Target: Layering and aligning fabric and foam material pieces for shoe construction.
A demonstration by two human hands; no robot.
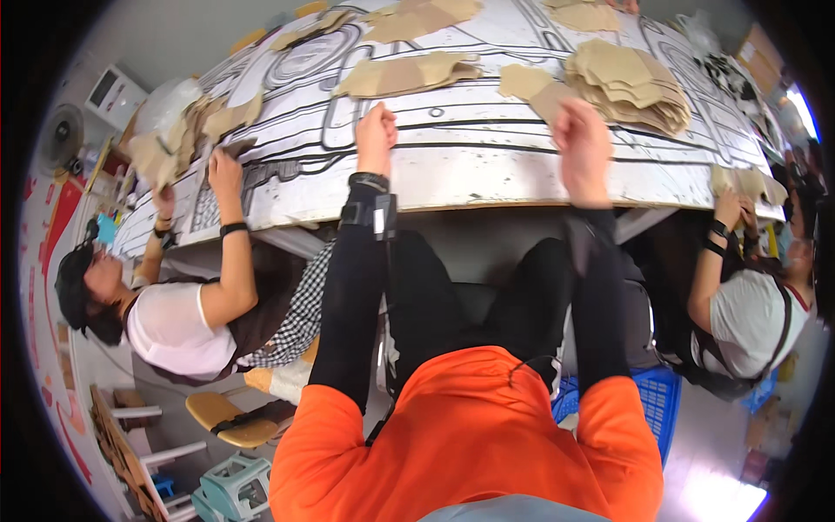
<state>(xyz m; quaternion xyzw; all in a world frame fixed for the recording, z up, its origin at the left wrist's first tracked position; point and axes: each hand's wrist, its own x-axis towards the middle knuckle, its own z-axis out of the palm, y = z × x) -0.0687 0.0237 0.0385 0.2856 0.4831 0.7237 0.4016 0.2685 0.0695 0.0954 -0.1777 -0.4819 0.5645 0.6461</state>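
Over the near part of the white table (pixel 470 178) my left hand (pixel 376 137) has its fingers curled in and closed; anything in them is hidden or too small to make out. A flat stack of tan fabric-like pieces (pixel 404 75) lies just beyond it. My right hand (pixel 583 148), slightly blurred, is curled closed as well, and what it holds, if anything, cannot be made out. A tan and brown piece (pixel 532 85) reaches up to that hand's fingers; whether they grip it is unclear. Behind them rests a thick pile of tan pieces (pixel 628 85).
Black line drawings cover the tabletop. More tan pieces (pixel 426 17) lie at the far side. A co-worker (pixel 178 317) at left handles tan pieces (pixel 178 139); another person (pixel 744 317) at right holds one. A blue basket (pixel 658 404) and a stool (pixel 235 487) stand below.
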